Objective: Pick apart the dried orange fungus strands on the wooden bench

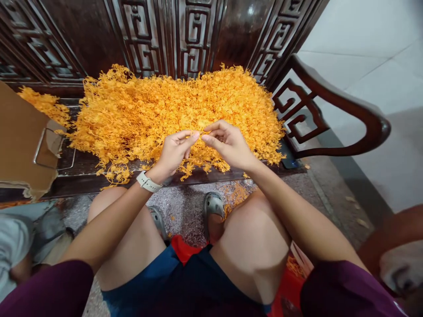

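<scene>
My left hand [178, 149], with a pale watch [148, 182] on its wrist, pinches a small, thin orange piece between thumb and forefinger. Facing it, my right hand [226, 141] has thumb and fingertips closed on the other end of this orange piece [201, 133]. The fingertips of both hands almost meet; the piece's exact shape is too small to make out. Under and behind them spreads a large heap of orange, spidery, plastic-looking pieces [178, 101], tangled together on a dark wooden bench [89, 182].
A cardboard box [23, 136] and a bent metal wire frame [39, 147] are at the left. The bench's carved back [165, 39] rises behind the heap, its curved armrest [357, 110] to the right. Orange bits [236, 193] lie on the speckled floor. Another person's sleeve [13, 246] shows lower left.
</scene>
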Tool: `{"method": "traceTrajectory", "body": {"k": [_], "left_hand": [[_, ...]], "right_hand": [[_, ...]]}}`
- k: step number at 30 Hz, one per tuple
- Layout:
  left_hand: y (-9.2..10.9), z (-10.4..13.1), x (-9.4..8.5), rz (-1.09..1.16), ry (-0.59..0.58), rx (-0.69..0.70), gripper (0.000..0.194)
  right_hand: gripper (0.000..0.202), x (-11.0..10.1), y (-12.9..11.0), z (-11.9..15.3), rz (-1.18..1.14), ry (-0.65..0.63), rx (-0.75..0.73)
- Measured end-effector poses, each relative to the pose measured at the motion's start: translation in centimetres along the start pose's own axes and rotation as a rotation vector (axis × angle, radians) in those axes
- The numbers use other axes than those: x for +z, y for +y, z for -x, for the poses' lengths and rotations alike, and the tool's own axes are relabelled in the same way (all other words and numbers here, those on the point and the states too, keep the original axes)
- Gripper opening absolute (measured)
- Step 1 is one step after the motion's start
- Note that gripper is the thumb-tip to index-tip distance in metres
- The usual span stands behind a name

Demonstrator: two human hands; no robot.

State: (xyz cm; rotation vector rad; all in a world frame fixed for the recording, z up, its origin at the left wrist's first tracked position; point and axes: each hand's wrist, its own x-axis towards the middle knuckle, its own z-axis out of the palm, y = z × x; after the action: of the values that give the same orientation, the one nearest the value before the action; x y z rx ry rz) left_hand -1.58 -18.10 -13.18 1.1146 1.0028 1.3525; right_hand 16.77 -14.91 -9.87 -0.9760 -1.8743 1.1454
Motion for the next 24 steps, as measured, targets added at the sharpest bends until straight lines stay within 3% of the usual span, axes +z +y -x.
{"method": "traceTrajectory", "body": {"k": [6, 11, 19, 24], "left_hand": [[0.2, -0.4, -0.1, 0.059, 0.035, -0.054, 0.026], [0.0, -0.4, -0.8, 0.072, -0.022, -0.111, 0.031], [0.2, -0.4, -0.7, -0.003, -0.012, -0.099, 0.043], [-0.2, -0.7, -1.1, -0.054, 0.039, -0.054, 0.041]], "right_hand": [[0.045, -0.2, -0.3, 0.4, 0.300, 0.072, -0.164], [0.040, 0.3, -0.5, 0.9, 0.585, 0.001, -0.319], [0.024, -0.5, 0.2, 0.3, 0.660, 0.008, -0.525], [0.031, 0.5, -0.9, 0.9, 0.755, -0.053, -0.585]]}}
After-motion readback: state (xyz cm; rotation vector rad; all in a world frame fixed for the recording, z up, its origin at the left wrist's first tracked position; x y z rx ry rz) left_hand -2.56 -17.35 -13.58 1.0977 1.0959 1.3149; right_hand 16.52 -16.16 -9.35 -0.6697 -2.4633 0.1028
